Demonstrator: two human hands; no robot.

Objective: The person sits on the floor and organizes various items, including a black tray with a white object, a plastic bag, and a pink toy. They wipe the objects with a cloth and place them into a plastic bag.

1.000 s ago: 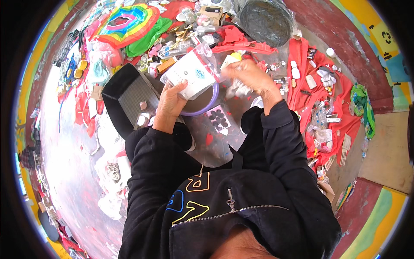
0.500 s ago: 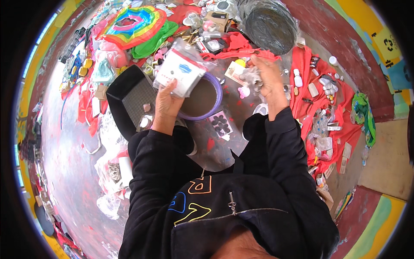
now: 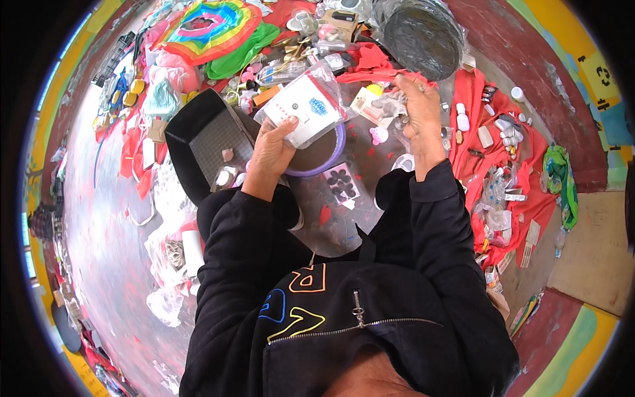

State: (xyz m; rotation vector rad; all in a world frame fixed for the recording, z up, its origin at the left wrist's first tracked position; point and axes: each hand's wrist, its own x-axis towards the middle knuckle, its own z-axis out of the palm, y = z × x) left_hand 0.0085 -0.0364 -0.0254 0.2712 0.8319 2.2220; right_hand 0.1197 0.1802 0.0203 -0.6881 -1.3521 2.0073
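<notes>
A grey, red-flecked floor (image 3: 112, 251) spreads under everything, scattered with goods. Over it leans the person's black hooded-style sweatshirt (image 3: 370, 311), with a zip and large outlined letters in orange, blue and yellow on its front. Red cloth (image 3: 536, 175) lies on the right beneath small items. At the upper left sits a rainbow-striped ring of fabric (image 3: 228, 43) overlapping a green piece (image 3: 245, 49); at the top, a dark round object in clear plastic (image 3: 426, 40). The open black box (image 3: 188, 139) stands left of a purple-rimmed basin (image 3: 338, 149), just beside it.

Above the basin, hiding part of its rim, is a flat white packet in a clear bag (image 3: 304, 106), tilted; its face bears a blue printed emblem, a small dark dot and a row of red marks, and a red strip edges the bag. The left hand (image 3: 270, 153) grips its lower corner, thumb across the front. The right hand (image 3: 424, 116) is closed on a grey crumpled bundle (image 3: 395, 111), too blurred to identify, in front of a printed card (image 3: 372, 107).

Smaller still are a square card of black discs (image 3: 342, 184) below the basin, a white bottle (image 3: 462, 118) on the red cloth and a pink trinket (image 3: 379, 135) near the bundle.
</notes>
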